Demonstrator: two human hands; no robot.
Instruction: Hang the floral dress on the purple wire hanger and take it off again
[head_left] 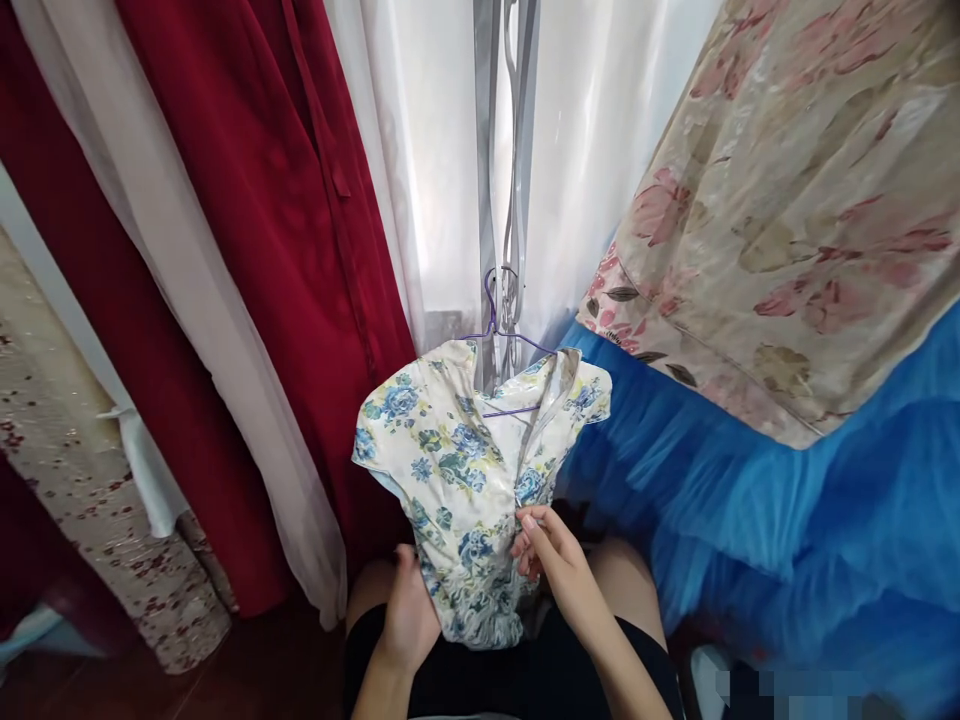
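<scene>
A white short-sleeved top (457, 450) with blue and yellow flowers hangs in front of me from a thin purple hanger (492, 318). Its neck opening runs down in a V, and the bottom is gathered in ruffles. My right hand (551, 555) pinches the top at the lower end of the V, thumb against forefinger. A small pale tab shows at those fingertips, too small to name surely. Beside the top's lower left edge is my left hand (411, 615), its thumb stretched upward and apart from the cloth. The other left fingers are hidden behind the fabric.
Dark red fabric (247, 200) and pale sheer cloth (187, 260) hang at the left. Behind the hanger are white drapes (435, 150) and grey ribbons (486, 120). A beige floral garment (795, 220) hangs over blue ruffled fabric (720, 520) at the right.
</scene>
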